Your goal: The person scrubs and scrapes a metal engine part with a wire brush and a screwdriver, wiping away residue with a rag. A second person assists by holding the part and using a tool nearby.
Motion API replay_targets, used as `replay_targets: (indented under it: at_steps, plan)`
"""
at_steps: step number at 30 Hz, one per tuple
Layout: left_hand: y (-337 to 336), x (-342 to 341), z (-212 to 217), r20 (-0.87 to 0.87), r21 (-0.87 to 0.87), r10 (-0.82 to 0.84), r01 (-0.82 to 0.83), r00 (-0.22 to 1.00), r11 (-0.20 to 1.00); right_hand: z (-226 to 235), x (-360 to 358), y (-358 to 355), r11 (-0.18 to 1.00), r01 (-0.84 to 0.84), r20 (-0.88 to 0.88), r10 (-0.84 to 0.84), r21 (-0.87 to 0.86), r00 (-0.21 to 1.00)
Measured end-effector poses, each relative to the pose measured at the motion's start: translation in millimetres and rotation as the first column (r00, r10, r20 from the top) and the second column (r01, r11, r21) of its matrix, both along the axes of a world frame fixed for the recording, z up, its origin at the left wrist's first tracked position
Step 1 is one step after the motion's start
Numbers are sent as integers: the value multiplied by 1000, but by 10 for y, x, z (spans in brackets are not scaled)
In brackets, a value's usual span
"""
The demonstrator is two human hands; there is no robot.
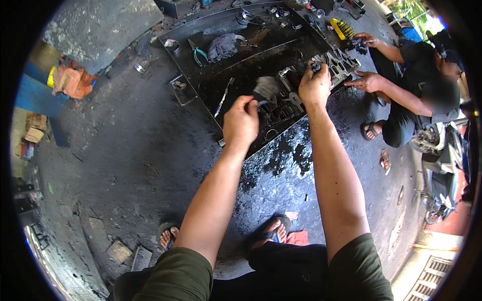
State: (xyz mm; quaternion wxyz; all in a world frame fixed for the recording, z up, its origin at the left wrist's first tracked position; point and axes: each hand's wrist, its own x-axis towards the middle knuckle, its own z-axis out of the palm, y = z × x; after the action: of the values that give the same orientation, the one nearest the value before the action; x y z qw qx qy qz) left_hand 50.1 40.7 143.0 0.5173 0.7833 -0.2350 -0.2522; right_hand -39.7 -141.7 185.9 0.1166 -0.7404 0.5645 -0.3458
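Observation:
My left hand (pixel 241 120) is closed, thumb and fingers pinched at the near side of a black oily tray (pixel 216 83). From its fingertips extends a blurred grey thing (pixel 266 89) with a dark end; whether it is a brush or a rag I cannot tell. Further right, my right hand (pixel 315 86) grips a small dark rounded metal part (pixel 315 66) from above, mostly hidden by the fingers. Around and below both hands lie greasy metal engine parts (pixel 288 103). A pale metal engine casting (pixel 343 66) rests at the tray's right end, just beyond my right hand.
A co-worker (pixel 419 85) crouches at the right, one hand at the casting, the other holding a dark part. Teal-handled pliers (pixel 200 54), a dark rag (pixel 222 47) and a small can (pixel 172 46) lie in the tray. A motorcycle (pixel 444 170) stands far right; oil wets the floor (pixel 276 168).

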Motion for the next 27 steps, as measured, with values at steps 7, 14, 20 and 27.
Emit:
replay_targets:
  at_steps: [7,14,20,27]
  plan:
    - [49,82,-303,30,-172,-101,105,994,980,256,-413,-374,974,-153,748,-25,168,663]
    - [221,-27,-486,305,309,-42,-57,952,949,98,-775,-766,963,26,825,-245,270,509]
    - [477,-292,-718,291,648,-455,176,842,741,-384,-903,-802,980,106,919,-194,167,342]
    - [496,351,1002,658,486,-482,164,578,859,-646,-632,-437,921,144,832,-388,361,397]
